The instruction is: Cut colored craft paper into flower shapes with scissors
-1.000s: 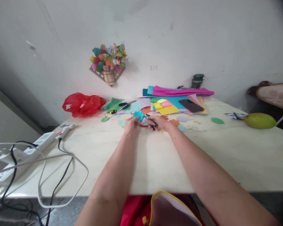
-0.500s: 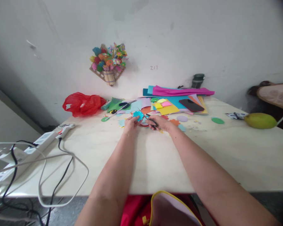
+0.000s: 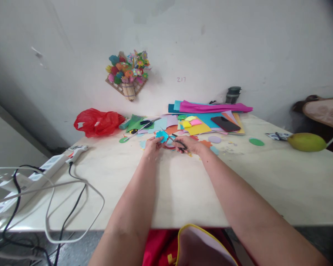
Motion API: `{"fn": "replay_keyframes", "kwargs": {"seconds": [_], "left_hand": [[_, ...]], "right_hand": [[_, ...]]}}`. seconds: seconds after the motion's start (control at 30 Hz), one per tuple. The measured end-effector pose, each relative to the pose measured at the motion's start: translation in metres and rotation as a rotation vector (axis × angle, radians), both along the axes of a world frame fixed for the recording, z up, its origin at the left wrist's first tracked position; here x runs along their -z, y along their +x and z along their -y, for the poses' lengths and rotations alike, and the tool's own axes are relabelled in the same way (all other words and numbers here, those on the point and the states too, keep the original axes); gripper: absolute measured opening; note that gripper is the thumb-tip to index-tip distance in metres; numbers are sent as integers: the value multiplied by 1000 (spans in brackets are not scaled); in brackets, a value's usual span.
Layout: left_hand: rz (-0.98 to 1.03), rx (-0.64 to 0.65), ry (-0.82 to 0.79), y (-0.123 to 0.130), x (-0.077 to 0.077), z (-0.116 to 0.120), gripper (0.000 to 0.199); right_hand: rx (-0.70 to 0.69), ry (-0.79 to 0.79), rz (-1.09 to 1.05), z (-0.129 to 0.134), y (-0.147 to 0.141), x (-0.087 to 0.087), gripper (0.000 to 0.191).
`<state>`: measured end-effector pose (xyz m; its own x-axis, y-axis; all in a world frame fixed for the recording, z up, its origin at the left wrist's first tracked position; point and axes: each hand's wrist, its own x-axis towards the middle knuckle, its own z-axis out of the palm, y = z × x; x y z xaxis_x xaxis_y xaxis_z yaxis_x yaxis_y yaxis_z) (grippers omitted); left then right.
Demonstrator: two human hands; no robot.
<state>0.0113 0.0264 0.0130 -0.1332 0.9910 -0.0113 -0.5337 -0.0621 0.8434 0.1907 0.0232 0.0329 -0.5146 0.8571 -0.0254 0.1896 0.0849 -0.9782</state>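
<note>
- Closest, on the near side of the blue paper flower [image 3: 161, 137]: red cloth [image 3: 157, 248], then a big pale table [image 3: 184, 195].
- Left of the flower and nearer: a white power strip [image 3: 50, 164] with loopy cords [image 3: 102, 201].
- Pinching the flower in the left hand [image 3: 152, 146], over the table.
- Gripping black scissors [image 3: 184, 146] in the right hand [image 3: 191, 143], just right of the flower, with the tips up by its edge. Can't tell if cutting into it.
- Right of the flower, going outward: an orange cut-out [image 3: 205, 143], a purple oval [image 3: 214, 139], a green oval [image 3: 256, 142], a yellow-green fruit [image 3: 307, 142].
- Behind the flower: bright paper sheets [image 3: 200, 128]. Behind it to the right: a dark phone [image 3: 225, 124].
- Behind the flower to the left: more scissors [image 3: 146, 123], a red plastic bag [image 3: 98, 122].
- Way behind the flower, to the right: a dark cup [image 3: 233, 95].
- Up behind the flower, to the left: a colorful bouquet [image 3: 127, 70] on the wall [image 3: 211, 48].
</note>
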Motion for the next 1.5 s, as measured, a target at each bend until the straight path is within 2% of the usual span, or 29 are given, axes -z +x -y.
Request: {"fn": "replay_keyframes", "kwargs": {"seconds": [0.57, 0.87, 1.17, 1.5], "left_hand": [[-41, 54, -27, -6, -4, 1, 12], [-52, 90, -27, -8, -3, 1, 12], [-62, 119, -33, -11, -1, 0, 13], [-123, 132, -62, -12, -5, 3, 9]], "right_hand": [[-54, 0, 3, -12, 7, 11, 24], [-66, -34, 20, -13, 9, 11, 22], [-113, -2, 42, -11, 14, 10, 23], [-78, -31, 58, -8, 13, 7, 20]]}}
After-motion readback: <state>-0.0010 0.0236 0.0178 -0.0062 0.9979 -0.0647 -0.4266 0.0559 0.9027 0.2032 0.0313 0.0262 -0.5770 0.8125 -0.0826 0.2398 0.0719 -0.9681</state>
